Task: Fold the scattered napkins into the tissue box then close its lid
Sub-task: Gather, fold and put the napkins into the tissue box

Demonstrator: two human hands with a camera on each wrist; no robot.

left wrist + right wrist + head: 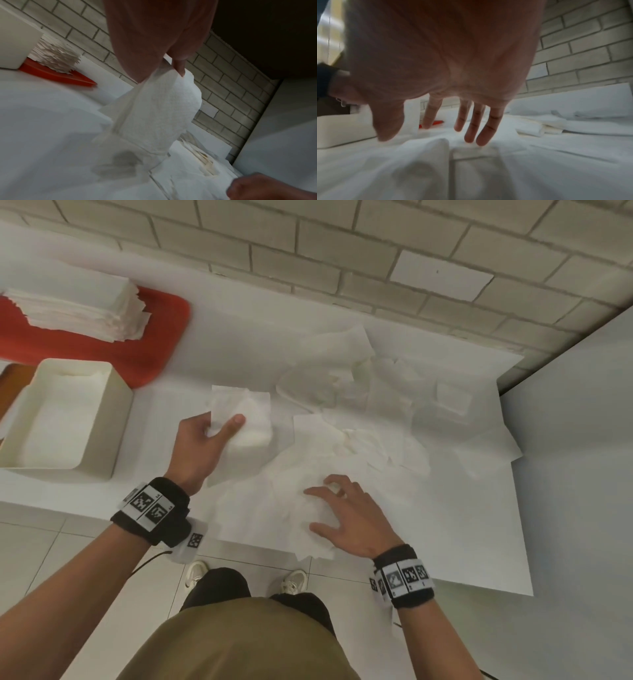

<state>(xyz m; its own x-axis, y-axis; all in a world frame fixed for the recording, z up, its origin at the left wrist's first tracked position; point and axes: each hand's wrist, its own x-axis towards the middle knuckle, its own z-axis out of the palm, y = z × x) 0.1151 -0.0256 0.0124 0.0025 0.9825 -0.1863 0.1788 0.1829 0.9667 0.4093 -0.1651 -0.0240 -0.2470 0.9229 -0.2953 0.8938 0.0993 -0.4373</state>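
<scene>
At the far left edge of the white tabletop (479,525) lies a red tray (144,350) bearing a stack of napkins (78,306). Just in front of the tray, near the left edge, stands the cream tissue box (113,419), open at the top, with white napkins lying flat inside. Right of the box, toward the middle of the tabletop, the left hand (202,446) pinches a folded napkin (246,419) between thumb and curled fingers; the left wrist view shows the napkin hanging from the fingertips (180,67), lifted clear of the surface. Further right, at the front edge, the right hand (346,518) is spread, fingers straight and apart, above a crumpled napkin (308,529); whether the fingertips (481,136) touch it cannot be told. Behind and to the right, toward the far right corner, the scattered napkins (376,392) lie in an overlapping heap, some flat, some creased. A pale brick wall (342,251) runs along the far edge.
</scene>
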